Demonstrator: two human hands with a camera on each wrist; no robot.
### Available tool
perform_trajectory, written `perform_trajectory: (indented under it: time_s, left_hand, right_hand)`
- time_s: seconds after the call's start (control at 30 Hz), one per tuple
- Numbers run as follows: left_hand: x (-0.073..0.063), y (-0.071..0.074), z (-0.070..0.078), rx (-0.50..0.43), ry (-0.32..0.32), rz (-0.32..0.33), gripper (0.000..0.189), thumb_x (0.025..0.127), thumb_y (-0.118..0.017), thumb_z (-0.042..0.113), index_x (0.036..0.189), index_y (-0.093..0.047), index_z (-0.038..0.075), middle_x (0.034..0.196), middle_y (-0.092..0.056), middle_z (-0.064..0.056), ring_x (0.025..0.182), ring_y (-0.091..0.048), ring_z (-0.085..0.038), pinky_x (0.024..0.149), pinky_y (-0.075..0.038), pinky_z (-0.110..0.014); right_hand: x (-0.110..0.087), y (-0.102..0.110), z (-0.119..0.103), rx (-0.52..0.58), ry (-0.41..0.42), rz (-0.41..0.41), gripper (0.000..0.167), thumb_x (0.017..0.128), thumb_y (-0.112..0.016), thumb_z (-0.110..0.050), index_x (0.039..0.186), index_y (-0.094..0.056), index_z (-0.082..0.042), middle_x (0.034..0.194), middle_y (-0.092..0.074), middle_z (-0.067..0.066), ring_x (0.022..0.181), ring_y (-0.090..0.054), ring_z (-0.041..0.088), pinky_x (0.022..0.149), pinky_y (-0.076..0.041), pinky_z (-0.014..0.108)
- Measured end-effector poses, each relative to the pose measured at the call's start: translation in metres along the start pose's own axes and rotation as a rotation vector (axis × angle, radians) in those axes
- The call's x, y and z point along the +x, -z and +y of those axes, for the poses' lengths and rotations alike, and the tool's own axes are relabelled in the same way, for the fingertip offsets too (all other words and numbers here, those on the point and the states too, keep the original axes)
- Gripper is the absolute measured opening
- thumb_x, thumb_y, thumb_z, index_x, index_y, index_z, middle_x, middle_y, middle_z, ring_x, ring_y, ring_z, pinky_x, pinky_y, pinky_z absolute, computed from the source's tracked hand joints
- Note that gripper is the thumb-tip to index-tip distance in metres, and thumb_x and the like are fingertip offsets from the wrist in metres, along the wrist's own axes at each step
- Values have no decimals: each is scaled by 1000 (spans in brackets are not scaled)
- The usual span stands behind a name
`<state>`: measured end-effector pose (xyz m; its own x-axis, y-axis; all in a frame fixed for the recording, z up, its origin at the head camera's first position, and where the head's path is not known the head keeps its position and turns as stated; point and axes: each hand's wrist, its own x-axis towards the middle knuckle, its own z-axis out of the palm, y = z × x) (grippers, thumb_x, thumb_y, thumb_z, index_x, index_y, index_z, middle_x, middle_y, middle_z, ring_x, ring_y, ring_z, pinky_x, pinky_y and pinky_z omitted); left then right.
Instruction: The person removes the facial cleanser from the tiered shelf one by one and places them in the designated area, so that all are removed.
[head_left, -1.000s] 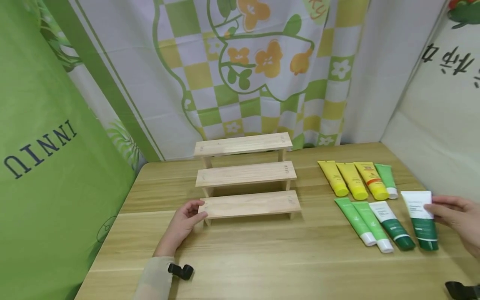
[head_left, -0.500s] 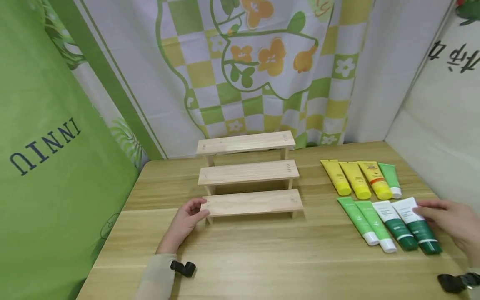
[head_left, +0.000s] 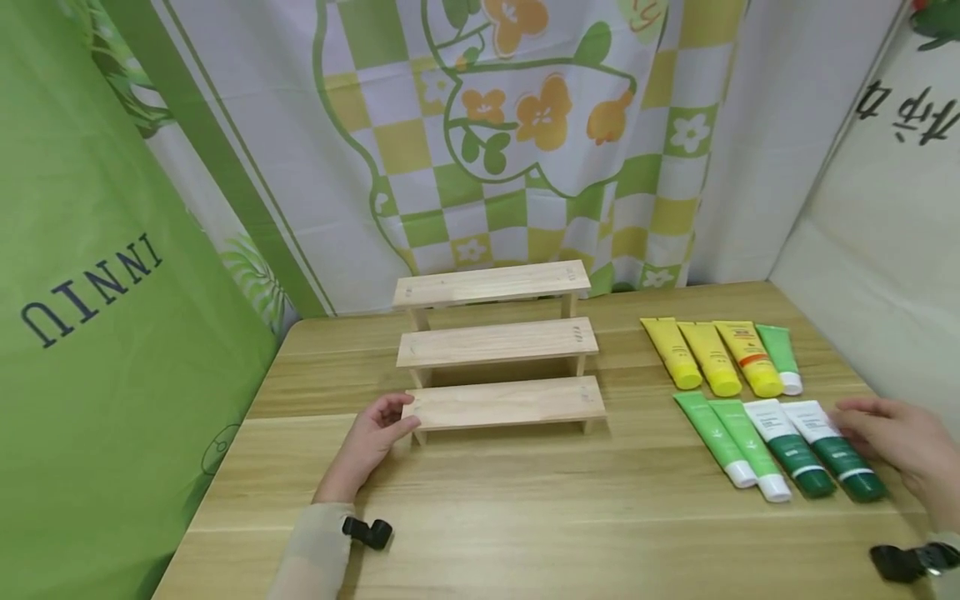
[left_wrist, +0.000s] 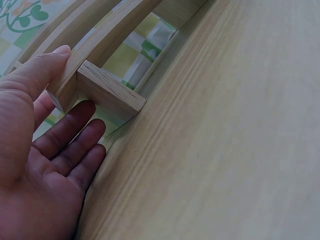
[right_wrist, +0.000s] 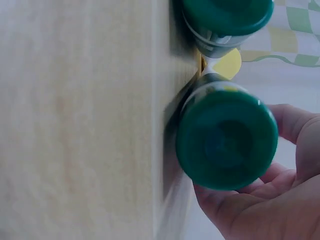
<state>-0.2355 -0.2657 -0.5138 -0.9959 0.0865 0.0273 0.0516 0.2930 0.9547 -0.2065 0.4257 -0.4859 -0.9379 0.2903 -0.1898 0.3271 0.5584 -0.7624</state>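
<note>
My left hand (head_left: 378, 433) pinches the left end of the lowest board of a three-tier wooden step shelf (head_left: 502, 404). In the left wrist view, its thumb lies on the edge of the board (left_wrist: 102, 37) and the other fingers reach beside the support leg (left_wrist: 110, 90). Far right, my right hand (head_left: 900, 437) is at the right edge of a white and dark green squeeze tube (head_left: 836, 450), which lies on the table. Its thumb no longer overlaps the tube's face. The tube's green cap (right_wrist: 225, 142) hides the fingertips in the right wrist view.
Left of that tube lie a matching white and green tube (head_left: 789, 450) and two light green tubes (head_left: 712, 437). Behind them are three yellow tubes (head_left: 708, 358) and a short green tube (head_left: 780, 358). A patterned curtain (head_left: 517, 150) hangs behind the wooden table (head_left: 525, 517).
My right hand has set the white and green tube down beside its match, and its thumb has slid off the tube's face. My left hand stays at the shelf.
</note>
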Motion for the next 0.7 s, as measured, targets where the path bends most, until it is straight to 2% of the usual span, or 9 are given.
perform_trajectory:
  time_s: [0.13, 0.2, 0.27, 0.33, 0.5, 0.63, 0.7]
  left_hand:
    - [4, 2, 0, 7, 6, -6, 43, 87, -77, 29, 121, -62, 8, 111, -61, -11, 102, -54, -25, 87, -44, -29]
    - [6, 4, 0, 21, 7, -12, 44, 87, -77, 29, 122, -62, 8, 114, -61, -12, 104, -53, -25, 89, -43, -29]
    - [6, 7, 0, 57, 6, -8, 44, 86, -77, 30, 122, -62, 9, 118, -61, -10, 105, -53, -25, 89, -43, -31]
    - [4, 10, 2, 110, -1, 0, 44, 85, -78, 34, 121, -63, 11, 122, -60, -8, 106, -54, -25, 91, -43, -35]
    - [-3, 19, 15, 320, -29, 4, 45, 87, -74, 43, 120, -64, 14, 126, -59, -5, 110, -58, -25, 96, -43, -44]
    - [-8, 31, 38, 515, -37, 11, 47, 93, -66, 46, 125, -61, 12, 129, -57, -11, 114, -55, -32, 94, -44, -51]
    - [-10, 36, 52, 584, -71, 23, 48, 95, -63, 44, 128, -58, 8, 131, -53, -15, 118, -51, -37, 94, -43, -55]
  right_hand:
    - [-10, -5, -14, -19, 22, 15, 63, 100, -53, -36, 130, -43, 18, 97, -63, 13, 71, -54, 0, 57, -51, 24]
    - [-17, -11, -28, -44, 48, 15, 65, 101, -51, -40, 132, -43, 17, 112, -58, 26, 80, -55, 8, 59, -50, 23]
    - [-24, -19, -46, -55, 91, 5, 65, 101, -49, -42, 133, -44, 15, 124, -50, 33, 89, -54, 19, 61, -49, 24]
    - [-30, -29, -66, -66, 147, -13, 63, 102, -48, -43, 133, -46, 12, 128, -49, 32, 95, -52, 27, 62, -48, 24]
    - [-45, -51, -114, -127, 340, -11, 49, 101, -52, -40, 125, -57, 3, 119, -57, 23, 97, -51, 28, 65, -44, 25]
    - [-56, -68, -147, -186, 477, -17, 47, 100, -55, -41, 123, -58, 0, 118, -61, 23, 103, -56, 38, 75, -48, 41]
    - [-61, -76, -163, -206, 531, -39, 50, 100, -55, -42, 127, -56, -1, 124, -59, 23, 109, -55, 43, 81, -47, 52]
